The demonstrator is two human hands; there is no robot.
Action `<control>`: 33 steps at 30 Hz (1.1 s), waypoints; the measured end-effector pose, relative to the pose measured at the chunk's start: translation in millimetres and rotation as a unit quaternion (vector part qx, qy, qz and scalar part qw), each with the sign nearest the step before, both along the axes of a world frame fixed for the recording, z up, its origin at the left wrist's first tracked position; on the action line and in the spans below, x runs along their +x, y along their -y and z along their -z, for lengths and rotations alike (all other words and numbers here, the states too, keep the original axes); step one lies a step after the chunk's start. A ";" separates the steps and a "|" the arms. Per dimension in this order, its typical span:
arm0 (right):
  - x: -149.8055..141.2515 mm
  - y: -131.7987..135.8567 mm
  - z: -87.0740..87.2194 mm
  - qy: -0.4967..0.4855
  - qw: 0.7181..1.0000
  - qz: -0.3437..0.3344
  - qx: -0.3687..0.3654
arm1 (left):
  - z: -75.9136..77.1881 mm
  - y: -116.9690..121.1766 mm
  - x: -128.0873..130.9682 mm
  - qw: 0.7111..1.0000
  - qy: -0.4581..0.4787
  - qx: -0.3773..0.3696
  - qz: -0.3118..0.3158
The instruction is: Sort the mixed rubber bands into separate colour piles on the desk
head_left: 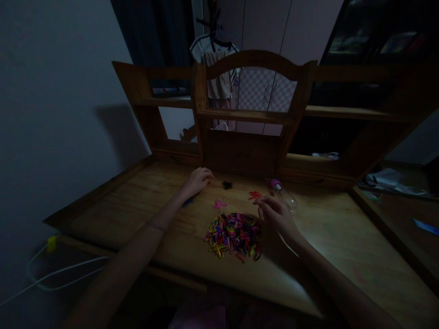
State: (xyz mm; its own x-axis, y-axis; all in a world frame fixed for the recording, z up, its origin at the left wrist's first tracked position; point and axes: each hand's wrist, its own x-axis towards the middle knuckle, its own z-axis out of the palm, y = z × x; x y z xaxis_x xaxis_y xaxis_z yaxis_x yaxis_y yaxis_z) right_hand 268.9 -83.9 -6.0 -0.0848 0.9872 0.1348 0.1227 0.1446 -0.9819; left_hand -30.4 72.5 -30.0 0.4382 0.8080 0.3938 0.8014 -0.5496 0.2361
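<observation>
A heap of small colourful elastic hair bands [233, 235], in mixed yellow, pink, purple, red and black, lies on the wooden desk. Beyond it are three small single-colour groups: pink bands [219, 204], black bands [227, 185] and red bands [254, 195]. My right hand [274, 212] hovers beside the red group, its thumb and index finger pinched; what they hold, if anything, is too small to tell. My left hand [199, 179] is left of the black bands, palm down with fingers stretched out. A dark blue patch [188, 201] shows partly hidden beneath the left wrist.
Behind my right hand lies a clear bulb-shaped bottle [288, 200] with a purple cap. A wooden shelf unit [243, 148] rises along the desk's far edge. A white cable [68, 269] hangs at the near left, and papers [387, 178] lie on a surface at the right.
</observation>
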 end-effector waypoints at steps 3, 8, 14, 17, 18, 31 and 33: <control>-0.5 1.0 0.5 0.007 1.000 -0.001 -0.011 | 6.9 0.7 -0.2 0.998 -0.034 -0.014 0.046; 0.6 0.5 2.3 0.031 0.999 0.004 -0.007 | 8.8 6.3 -9.2 0.996 -0.069 -0.018 0.057; 3.2 -0.7 5.7 0.044 0.999 -0.007 -0.004 | -2.6 12.8 -15.1 0.997 -0.064 0.015 0.026; 4.8 -3.9 10.9 0.063 0.998 0.002 0.011 | -12.2 15.7 -12.1 0.998 -0.044 0.033 0.013; 5.4 -5.3 12.6 0.074 0.997 0.010 0.018 | -17.5 18.1 -10.2 0.999 -0.026 0.044 0.008; 15.2 -8.7 10.7 0.189 0.979 -0.078 0.020 | -44.0 209.0 43.6 0.971 0.215 -0.091 -0.041; 18.9 -10.0 9.8 0.193 0.975 -0.107 0.016 | -21.0 228.9 41.7 0.942 0.262 -0.193 -0.083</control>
State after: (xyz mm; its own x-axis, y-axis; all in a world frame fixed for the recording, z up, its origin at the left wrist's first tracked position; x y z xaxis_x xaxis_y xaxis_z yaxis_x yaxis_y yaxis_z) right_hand 287.8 -73.9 -15.8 -0.3389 0.9372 0.0829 0.4464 0.2378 -0.8627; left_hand 11.2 -156.4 -9.0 0.1200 0.9755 0.1843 0.5868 -0.2195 0.7794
